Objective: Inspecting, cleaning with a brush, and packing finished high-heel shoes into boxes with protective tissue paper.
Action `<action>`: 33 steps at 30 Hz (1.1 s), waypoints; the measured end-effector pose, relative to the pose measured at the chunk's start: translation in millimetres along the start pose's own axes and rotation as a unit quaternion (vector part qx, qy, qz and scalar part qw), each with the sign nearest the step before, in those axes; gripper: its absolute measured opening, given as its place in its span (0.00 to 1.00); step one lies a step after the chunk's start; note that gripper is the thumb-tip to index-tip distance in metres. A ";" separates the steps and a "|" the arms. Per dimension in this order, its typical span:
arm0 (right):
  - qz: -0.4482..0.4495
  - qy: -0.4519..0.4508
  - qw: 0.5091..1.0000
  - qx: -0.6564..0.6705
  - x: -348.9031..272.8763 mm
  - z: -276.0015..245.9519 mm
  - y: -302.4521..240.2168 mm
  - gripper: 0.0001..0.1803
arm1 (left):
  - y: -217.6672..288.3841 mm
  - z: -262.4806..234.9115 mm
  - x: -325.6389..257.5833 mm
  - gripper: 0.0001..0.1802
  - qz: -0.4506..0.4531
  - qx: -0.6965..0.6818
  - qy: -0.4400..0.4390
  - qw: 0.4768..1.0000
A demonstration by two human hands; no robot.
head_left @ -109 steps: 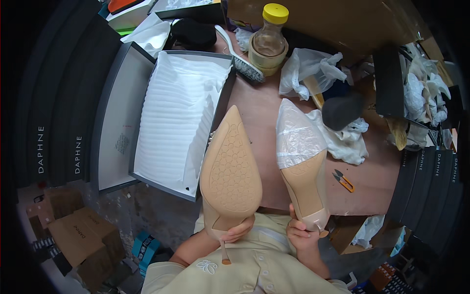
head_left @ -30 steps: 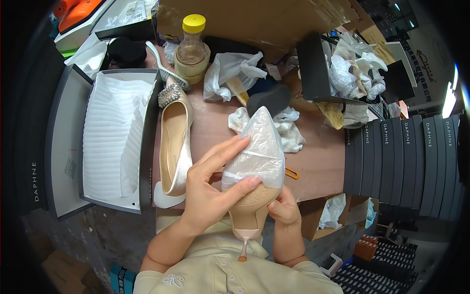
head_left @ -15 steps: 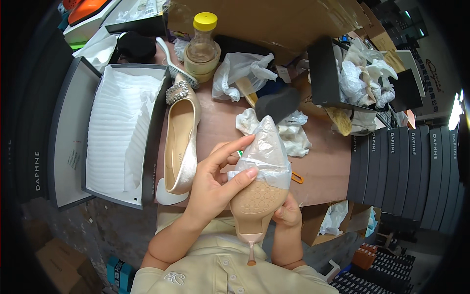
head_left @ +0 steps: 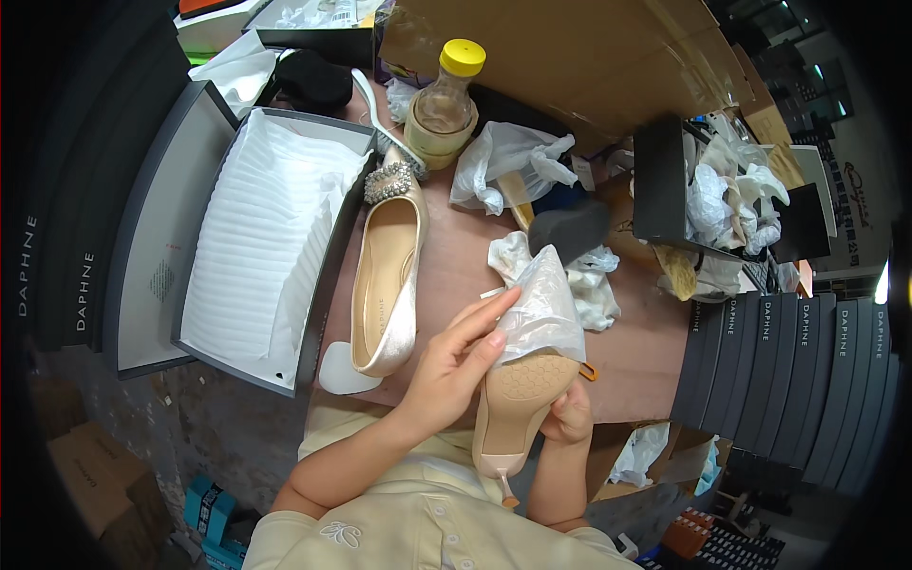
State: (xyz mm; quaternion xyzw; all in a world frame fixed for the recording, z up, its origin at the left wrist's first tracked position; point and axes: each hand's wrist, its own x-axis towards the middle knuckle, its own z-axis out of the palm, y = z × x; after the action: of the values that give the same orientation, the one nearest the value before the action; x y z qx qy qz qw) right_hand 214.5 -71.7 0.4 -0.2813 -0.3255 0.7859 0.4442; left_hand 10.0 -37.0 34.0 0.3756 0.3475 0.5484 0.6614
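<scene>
A beige high-heeled shoe (head_left: 518, 418) is held sole up in front of me, its pointed toe facing away and its slim heel toward my body. Thin translucent plastic film (head_left: 540, 318) covers the toe and front of the sole. My left hand (head_left: 461, 356) grips the wrapped front from the left, with thumb and fingertips pressing on the film. On the right side my right hand (head_left: 568, 415) holds the shoe, its fingers partly hidden behind it. The matching shoe (head_left: 388, 275), with a jewelled buckle ornament, stands upright on the table to the left.
An open shoe box (head_left: 313, 356) lined with white tissue paper (head_left: 256, 247) lies at left. Behind are a yellow-capped bottle (head_left: 445, 100), crumpled plastic (head_left: 503, 166) and a black pad (head_left: 568, 231). A dark box of wrappings (head_left: 662, 180) and a row of shoe boxes (head_left: 750, 370) are at right.
The view has shifted, so the table things appear further right. The held shoe has turned slightly, and the folded film strip across its front no longer shows. Both hands still hold the shoe.
</scene>
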 end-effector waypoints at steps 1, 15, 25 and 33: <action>-0.007 -0.006 1.000 -0.009 1.4 0.2 -1.2 0.37 | -1.8 2.7 -1.9 0.23 0.009 0.000 -0.003 1.000; 0.061 0.035 0.997 0.013 10.2 17.0 -7.7 0.38 | -25.5 -60.0 -111.6 0.20 0.238 0.508 -0.021 0.827; 0.061 -0.003 0.997 0.045 -4.7 15.0 1.5 0.38 | -38.2 -91.0 -126.3 0.31 0.050 0.694 0.136 0.706; 0.029 -0.005 0.999 0.021 -11.9 13.0 -0.7 0.37 | -28.1 -103.9 -114.7 0.22 0.106 0.792 0.037 0.600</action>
State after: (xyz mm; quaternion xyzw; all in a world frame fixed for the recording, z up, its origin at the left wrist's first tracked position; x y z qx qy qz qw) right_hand 210.7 -85.3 11.0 -0.2769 -0.3026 0.8068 0.4253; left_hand -85.5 -141.4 -34.7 0.7655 0.6278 0.1381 0.0284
